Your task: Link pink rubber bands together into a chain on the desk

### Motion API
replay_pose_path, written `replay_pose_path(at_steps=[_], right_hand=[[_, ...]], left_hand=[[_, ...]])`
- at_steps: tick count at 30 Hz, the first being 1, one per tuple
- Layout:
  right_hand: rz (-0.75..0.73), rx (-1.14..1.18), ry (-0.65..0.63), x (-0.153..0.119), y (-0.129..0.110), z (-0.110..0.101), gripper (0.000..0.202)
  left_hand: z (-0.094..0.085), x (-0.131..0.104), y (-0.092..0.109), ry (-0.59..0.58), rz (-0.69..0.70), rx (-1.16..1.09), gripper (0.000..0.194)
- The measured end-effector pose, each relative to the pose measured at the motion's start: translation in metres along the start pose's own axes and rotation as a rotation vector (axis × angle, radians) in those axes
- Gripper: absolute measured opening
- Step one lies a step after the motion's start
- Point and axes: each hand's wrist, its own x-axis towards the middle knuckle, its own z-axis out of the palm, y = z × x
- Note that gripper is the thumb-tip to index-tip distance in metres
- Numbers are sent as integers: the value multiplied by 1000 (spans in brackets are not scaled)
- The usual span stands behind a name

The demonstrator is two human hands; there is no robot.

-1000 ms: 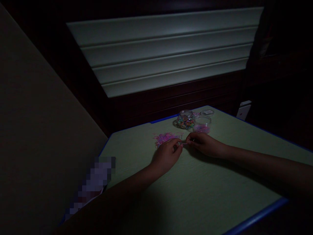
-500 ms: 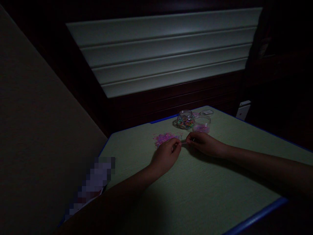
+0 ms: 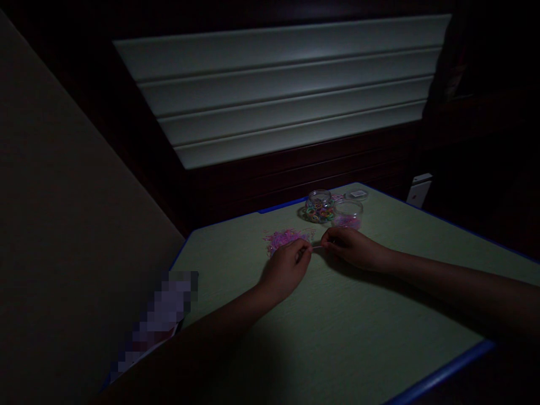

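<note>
My fingers are pinched nearly closed, left hand (image 3: 283, 273) and right hand (image 3: 358, 250) gripping opposite ends of 1 thin, pale strand (image 3: 316, 246) — the gap between them has just widened slightly. The strand now looks straighter, probably under light tension (its height over the tabletop (image 3: 358, 315) I can't tell). The pink pile (image 3: 282, 238) lies just beside my left hand; 2 clear jars, with coloured bands (image 3: 319, 214) and pink pieces (image 3: 348, 223) inside, stand beyond.

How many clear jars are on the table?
2. One jar of multicoloured rings at the back of the table; another jar of pink pieces to its right, just beyond the right hand.
</note>
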Motion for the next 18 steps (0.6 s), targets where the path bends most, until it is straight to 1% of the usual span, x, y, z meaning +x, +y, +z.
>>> replay_pose_path(at_steps=[2, 6, 15, 18], right_hand=[[-1, -6, 12, 0, 0, 0, 17], [8, 16, -5, 0, 1, 0, 16], [5, 13, 6, 1, 4, 1, 16], [13, 35, -10, 0, 3, 0, 17]], left_hand=[[0, 0, 0, -10, -2, -8, 22], [0, 0, -1, -10, -5, -18, 23], [3, 0, -4, 9, -3, -8, 21], [2, 0, -3, 13, -1, 0, 21]])
